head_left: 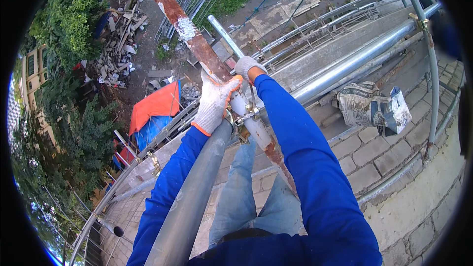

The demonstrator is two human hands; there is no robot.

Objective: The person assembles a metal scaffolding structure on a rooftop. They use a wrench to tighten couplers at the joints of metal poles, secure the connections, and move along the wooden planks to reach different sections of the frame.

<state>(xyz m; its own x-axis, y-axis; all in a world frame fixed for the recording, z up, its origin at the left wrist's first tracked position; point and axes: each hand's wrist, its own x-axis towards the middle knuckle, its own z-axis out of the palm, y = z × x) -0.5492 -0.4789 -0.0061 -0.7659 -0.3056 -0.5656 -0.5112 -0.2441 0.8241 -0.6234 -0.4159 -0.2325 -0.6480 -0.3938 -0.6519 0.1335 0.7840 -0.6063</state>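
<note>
My left hand [215, 99], in a white knit glove with orange trim, is closed round a rusty, paint-flecked pipe [192, 34] slanting away from me. A metal scaffold clamp [240, 118] sits just below that hand, where the rusty pipe crosses a thick grey pipe [197, 187] that runs toward me. My right hand [250, 67], also gloved, is curled beside the rusty pipe, just above the clamp. Its fingers are partly hidden, and what they grip cannot be made out. Past it juts the end of a thin silver pipe [224, 34].
Silver scaffold pipes [354, 61] run along a concrete ledge at the right. A crumpled printed sack [367, 106] lies on the block surface [364, 152]. Curved rails [433, 69] edge both sides. Far below are an orange tarp [155, 108], a debris heap [118, 44] and trees [74, 138].
</note>
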